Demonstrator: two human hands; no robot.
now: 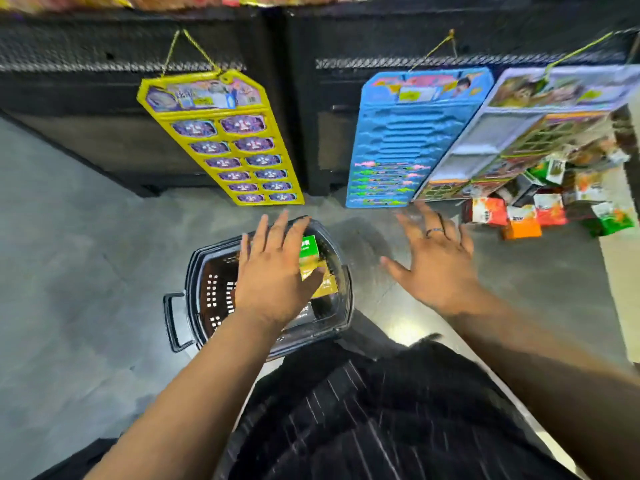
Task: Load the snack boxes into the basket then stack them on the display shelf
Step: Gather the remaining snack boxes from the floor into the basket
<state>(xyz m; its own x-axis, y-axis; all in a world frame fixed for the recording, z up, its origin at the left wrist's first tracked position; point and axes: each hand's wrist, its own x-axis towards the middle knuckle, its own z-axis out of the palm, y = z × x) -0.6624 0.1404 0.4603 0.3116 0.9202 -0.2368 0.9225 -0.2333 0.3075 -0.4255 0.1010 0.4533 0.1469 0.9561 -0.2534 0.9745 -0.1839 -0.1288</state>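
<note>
A black plastic basket (204, 289) stands on the grey floor in front of me. Over it my left hand (273, 271) holds a green and yellow snack box (310, 258), thumb across the box's lower part and fingers stretched out over it. To the right, my right hand (436, 258) hovers above the floor with its fingers spread and nothing in it. A pile of snack boxes (519, 216), red, orange and green, lies on the floor at the far right, beyond my right hand.
Black shelving units (104, 98) run along the back. Hanging from them are a yellow card of packets (225, 143), a blue card (412, 140) and a white card (519, 133). My dark striped clothing (381, 410) fills the lower middle.
</note>
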